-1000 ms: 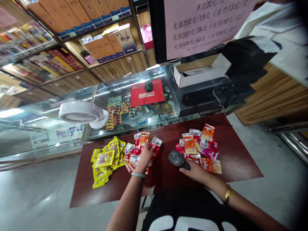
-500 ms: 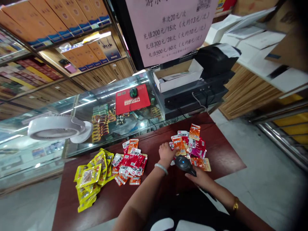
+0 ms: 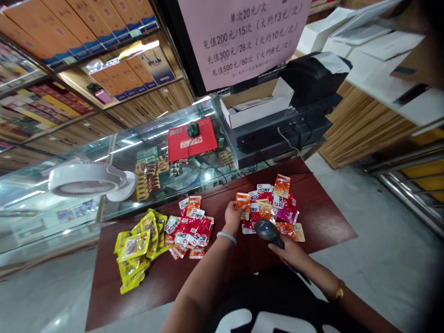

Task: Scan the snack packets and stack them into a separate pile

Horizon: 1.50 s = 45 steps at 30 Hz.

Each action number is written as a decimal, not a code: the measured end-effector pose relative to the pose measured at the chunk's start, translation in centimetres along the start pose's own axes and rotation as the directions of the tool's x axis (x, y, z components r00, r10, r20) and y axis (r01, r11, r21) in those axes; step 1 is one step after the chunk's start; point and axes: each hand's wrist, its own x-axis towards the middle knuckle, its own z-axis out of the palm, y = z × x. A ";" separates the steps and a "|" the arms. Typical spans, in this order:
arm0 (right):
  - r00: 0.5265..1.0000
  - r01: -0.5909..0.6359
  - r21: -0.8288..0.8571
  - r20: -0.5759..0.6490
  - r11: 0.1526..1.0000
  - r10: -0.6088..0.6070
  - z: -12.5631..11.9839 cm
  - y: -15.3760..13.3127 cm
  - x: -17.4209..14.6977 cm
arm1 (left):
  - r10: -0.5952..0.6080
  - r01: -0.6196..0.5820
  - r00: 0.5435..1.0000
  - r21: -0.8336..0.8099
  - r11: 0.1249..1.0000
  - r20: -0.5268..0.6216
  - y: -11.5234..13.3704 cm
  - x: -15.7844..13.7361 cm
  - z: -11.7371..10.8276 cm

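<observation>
My left hand (image 3: 231,216) holds an orange snack packet (image 3: 242,202) lifted at the left edge of the right-hand pile of red, orange and pink packets (image 3: 279,208). My right hand (image 3: 290,253) grips a black handheld barcode scanner (image 3: 266,230), whose head with a blue light sits just in front of that pile. A second pile of red and orange packets (image 3: 190,230) lies to the left of my left hand. Further left lies a heap of yellow packets (image 3: 138,245). All rest on a dark red table (image 3: 322,222).
Behind the table runs a glass display counter (image 3: 114,152) with a white fan (image 3: 88,179), a red mouse pad (image 3: 192,136) and a mouse (image 3: 193,129). A black register (image 3: 287,125) with an open white box (image 3: 256,106) and a pink price sign (image 3: 246,34) stand at the back right.
My left hand left the middle red pile, moved right to the right-hand pile and picked up an orange packet. The scanner stayed in my right hand. The camera view shifted.
</observation>
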 end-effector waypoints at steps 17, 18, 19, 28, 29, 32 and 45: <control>0.966 0.183 -0.002 0.188 0.983 -0.179 2.9 -1.6 1.3 | 0.054 -0.076 0.960 -0.068 0.995 -0.275 -2.8 -4.5 -10.7; 0.969 0.171 -0.005 0.182 0.985 -0.167 2.9 -1.3 1.2 | 0.081 -0.044 0.921 0.104 0.994 -0.381 -2.5 -5.1 -12.1; 0.973 0.158 -0.008 0.173 0.987 -0.154 2.8 -1.0 1.1 | 0.136 0.008 0.860 0.279 0.960 -0.492 -2.2 -5.5 -13.3; 0.994 0.061 -0.038 0.093 0.997 -0.058 0.8 0.8 0.5 | 0.374 -0.261 0.927 0.688 0.677 -0.016 0.1 -3.1 -4.4; 0.995 0.055 -0.041 0.086 0.998 -0.051 0.5 1.0 0.5 | 0.343 -0.256 0.939 0.692 0.675 0.013 0.4 -2.4 -2.7; 0.998 0.029 -0.053 0.059 0.998 -0.026 -0.1 1.4 0.3 | 0.275 -0.244 0.958 0.726 0.643 0.078 1.5 -0.7 0.8; 0.997 0.036 -0.066 0.075 0.997 -0.031 0.0 0.8 0.7 | 0.081 -0.077 0.997 0.562 0.823 0.017 0.4 -0.5 -4.0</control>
